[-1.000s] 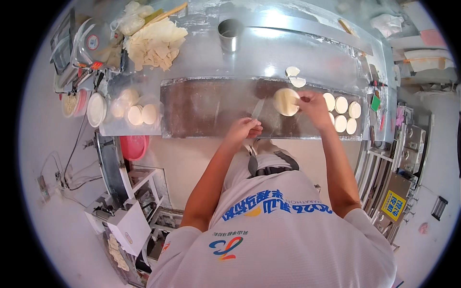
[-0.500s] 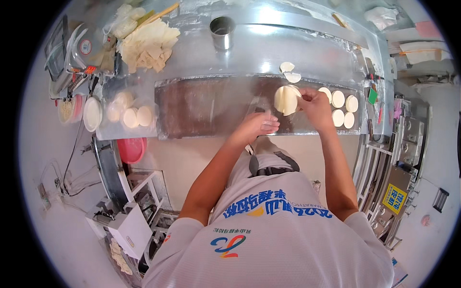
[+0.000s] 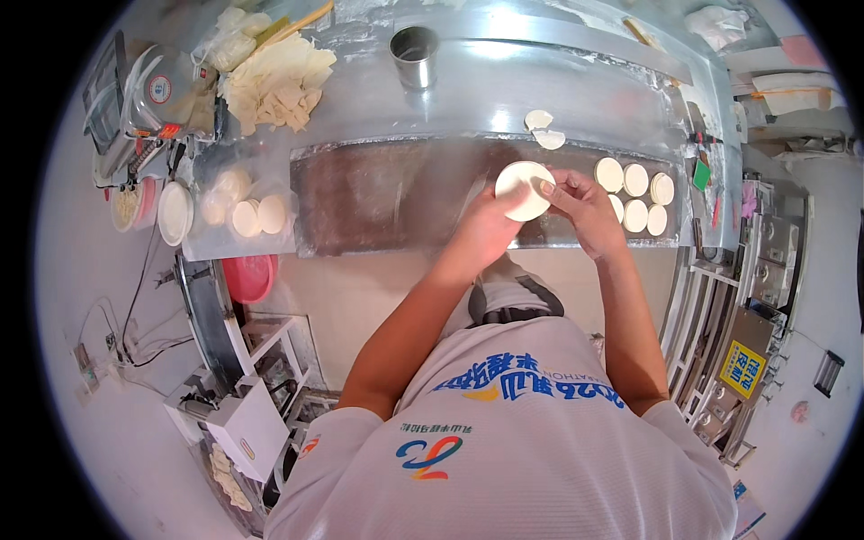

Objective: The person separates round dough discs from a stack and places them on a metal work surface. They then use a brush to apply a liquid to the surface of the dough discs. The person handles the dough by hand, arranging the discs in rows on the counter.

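Note:
Between both hands, above the brown board, is a pale round dough wrapper [image 3: 520, 187]; whether it is one or a thin stack I cannot tell. My left hand [image 3: 486, 225] holds it from the left and below, with most of its fingers hidden behind the disc. My right hand [image 3: 583, 205] pinches its right edge between thumb and fingers. To the right of my right hand, several stacks of round dough wrappers [image 3: 634, 180] lie in two rows. Beyond the held disc, two dough pieces [image 3: 550, 139] rest near the board's far edge.
A metal cup [image 3: 415, 58] stands on the steel table behind the brown board [image 3: 360, 198]. At left, a clear plastic bag [image 3: 202, 238] has more dough rounds in or under it. Dough scraps [image 3: 277, 85] and a scale [image 3: 162, 90] sit at the far left.
The wrapper has moved slightly left and turned its flat face up. My left hand has risen to it and now holds it too; the right hand keeps its pinch.

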The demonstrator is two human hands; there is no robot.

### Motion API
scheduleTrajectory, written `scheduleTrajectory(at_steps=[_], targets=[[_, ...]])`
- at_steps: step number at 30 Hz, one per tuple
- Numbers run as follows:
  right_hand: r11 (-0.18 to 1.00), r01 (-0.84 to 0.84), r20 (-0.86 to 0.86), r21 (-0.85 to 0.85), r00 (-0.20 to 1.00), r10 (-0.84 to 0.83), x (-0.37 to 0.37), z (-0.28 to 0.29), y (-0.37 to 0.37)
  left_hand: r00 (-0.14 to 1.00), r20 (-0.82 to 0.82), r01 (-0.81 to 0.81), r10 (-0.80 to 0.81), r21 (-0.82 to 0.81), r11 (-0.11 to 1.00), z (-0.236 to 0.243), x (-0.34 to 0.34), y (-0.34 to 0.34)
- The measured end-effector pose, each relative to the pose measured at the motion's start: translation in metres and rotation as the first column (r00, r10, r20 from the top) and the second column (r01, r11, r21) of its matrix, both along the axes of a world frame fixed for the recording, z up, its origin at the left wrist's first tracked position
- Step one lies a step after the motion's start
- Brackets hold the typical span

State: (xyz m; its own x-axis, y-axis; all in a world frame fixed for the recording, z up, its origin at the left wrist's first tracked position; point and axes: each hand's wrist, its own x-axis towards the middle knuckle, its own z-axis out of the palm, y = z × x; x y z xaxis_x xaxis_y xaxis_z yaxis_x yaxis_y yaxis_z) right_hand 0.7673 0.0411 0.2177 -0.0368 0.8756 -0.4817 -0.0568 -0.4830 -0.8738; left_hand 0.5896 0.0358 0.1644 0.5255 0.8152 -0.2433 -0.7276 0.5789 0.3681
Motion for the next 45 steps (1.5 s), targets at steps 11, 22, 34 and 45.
scheduleTrajectory(at_steps=[11, 22, 34, 45], targets=[[0.987, -0.101, -0.215, 0.126, 0.968, 0.126, 0.003, 0.037, 0.006, 0.936, 0.322, -0.118, 0.140, -0.088, 0.989, 0.032, -0.031, 0.005], [0.985, -0.110, 0.389, 0.130, 0.920, 0.051, -0.018, 0.030, 0.022, 0.926, 0.376, 0.205, -0.024, -0.450, 0.869, -0.033, 0.013, -0.012], [0.987, 0.074, 0.475, 0.144, 0.870, -0.134, -0.022, 0.013, -0.010, 0.962, 0.249, -0.029, 0.109, -0.302, 0.953, -0.009, -0.005, 0.003], [0.982, -0.011, -0.499, -0.190, 0.862, -0.087, 0.005, -0.007, -0.002, 0.690, -0.716, 0.077, 0.106, 0.219, 0.973, 0.060, -0.026, 0.009]])
